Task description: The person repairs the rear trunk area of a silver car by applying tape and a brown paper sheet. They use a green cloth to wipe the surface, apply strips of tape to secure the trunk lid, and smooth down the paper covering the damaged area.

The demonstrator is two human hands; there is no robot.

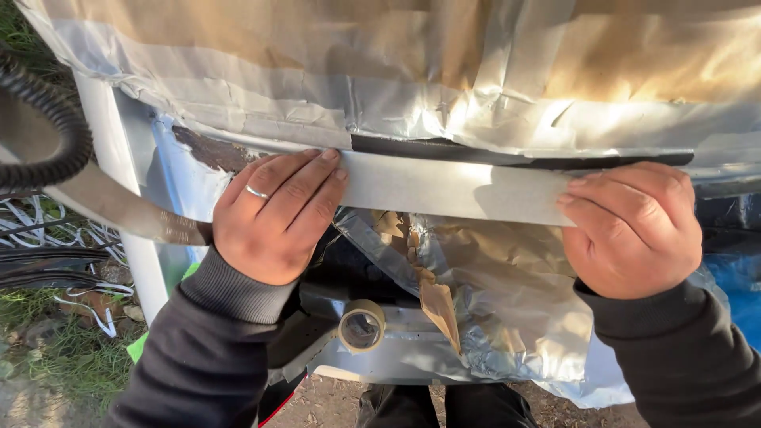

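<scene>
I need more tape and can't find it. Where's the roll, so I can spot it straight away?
Look below the paper-masked panel, under the strip both hands press. The tape roll sits on the grey ledge: small, beige, the only ring among crumpled foil.

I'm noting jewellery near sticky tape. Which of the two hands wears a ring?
The left hand: a thin silver band sits on one finger as it presses the tape strip. The right hand is bare.

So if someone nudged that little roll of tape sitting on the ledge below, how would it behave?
The roll of masking tape looks light: it is mostly hollow core with thin winding left. It lies tilted with its hole facing the camera, so a nudge would probably slide or tip it; set on edge, it would likely roll. Neither the left hand nor the right hand touches it.
</scene>
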